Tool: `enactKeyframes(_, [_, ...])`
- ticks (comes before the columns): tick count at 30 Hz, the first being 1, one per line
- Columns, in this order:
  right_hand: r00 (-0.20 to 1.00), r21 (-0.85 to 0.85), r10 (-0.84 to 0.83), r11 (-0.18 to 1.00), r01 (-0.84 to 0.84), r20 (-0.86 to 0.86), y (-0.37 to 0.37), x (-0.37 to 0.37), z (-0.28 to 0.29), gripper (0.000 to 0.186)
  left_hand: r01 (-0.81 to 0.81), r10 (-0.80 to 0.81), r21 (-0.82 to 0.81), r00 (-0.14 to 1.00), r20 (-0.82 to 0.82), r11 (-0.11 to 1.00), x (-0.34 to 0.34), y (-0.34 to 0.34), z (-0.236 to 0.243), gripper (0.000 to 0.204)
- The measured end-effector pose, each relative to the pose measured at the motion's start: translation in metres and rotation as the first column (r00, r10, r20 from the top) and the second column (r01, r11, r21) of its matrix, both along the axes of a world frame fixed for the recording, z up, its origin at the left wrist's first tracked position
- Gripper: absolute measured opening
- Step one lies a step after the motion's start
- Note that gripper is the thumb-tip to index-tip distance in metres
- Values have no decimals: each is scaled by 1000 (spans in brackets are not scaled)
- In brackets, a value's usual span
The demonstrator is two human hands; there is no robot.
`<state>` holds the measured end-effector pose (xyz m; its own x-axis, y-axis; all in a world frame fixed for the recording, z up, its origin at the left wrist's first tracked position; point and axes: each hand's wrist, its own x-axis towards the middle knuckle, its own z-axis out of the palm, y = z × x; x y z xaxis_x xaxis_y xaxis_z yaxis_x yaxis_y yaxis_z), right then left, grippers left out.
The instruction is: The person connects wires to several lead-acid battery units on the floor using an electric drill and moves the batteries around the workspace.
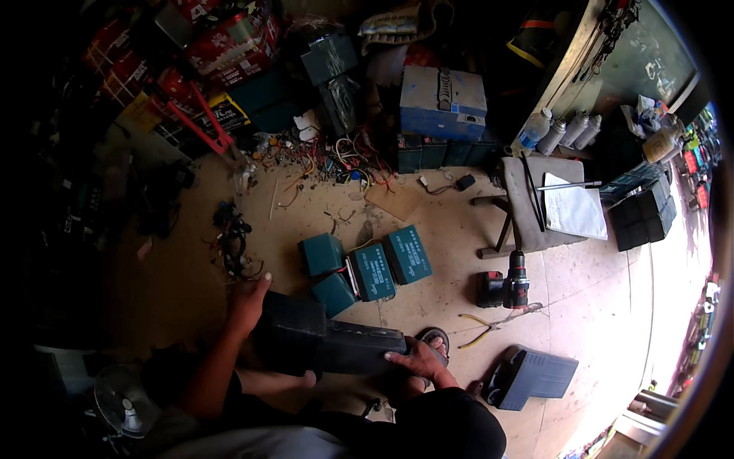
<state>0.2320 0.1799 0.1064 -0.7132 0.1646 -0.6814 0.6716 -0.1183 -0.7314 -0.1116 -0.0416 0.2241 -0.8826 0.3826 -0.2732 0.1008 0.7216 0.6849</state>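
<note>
A long black plastic battery case (pixel 359 344), stepped in outline, lies across in front of my legs. My left hand (pixel 246 306) is closed on its left end, thumb up and the other fingers partly hidden. At the right end my right hand (pixel 419 361) grips the case, its thumb lying along the top edge and its fingers largely out of sight. Just beyond the case, several teal batteries (pixel 371 273) stand close together on the floor, with a thin wire and a white strip among them.
A cordless drill (pixel 517 281), yellow-handled pliers (pixel 480 330) and a grey plastic case (pixel 535 379) lie to the right. Farther off are a stool (pixel 514 176) with paper, a blue-grey box (pixel 442 99) and scattered wires (pixel 355 153). A black cable bundle (pixel 232 229) lies left.
</note>
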Motion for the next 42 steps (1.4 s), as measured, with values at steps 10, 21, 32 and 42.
enactKeyframes(10, [991,901,46,423,93,-124,71,-97,-62,79,80,-93,-117,990,-110,990,59,-8,27,37])
enactKeyframes(21, [997,938,-62,340,64,-46,73,-135,-95,97,90,-90,-5,995,37,996,97,-14,0,30])
enactKeyframes(32, [962,961,271,275,-33,-45,177,-112,-94,105,214,-219,-56,968,-121,975,73,-20,-33,18])
enactKeyframes(42, [977,938,121,323,128,-175,164,-119,-91,91,213,-222,-115,972,-75,970,67,-3,-38,17])
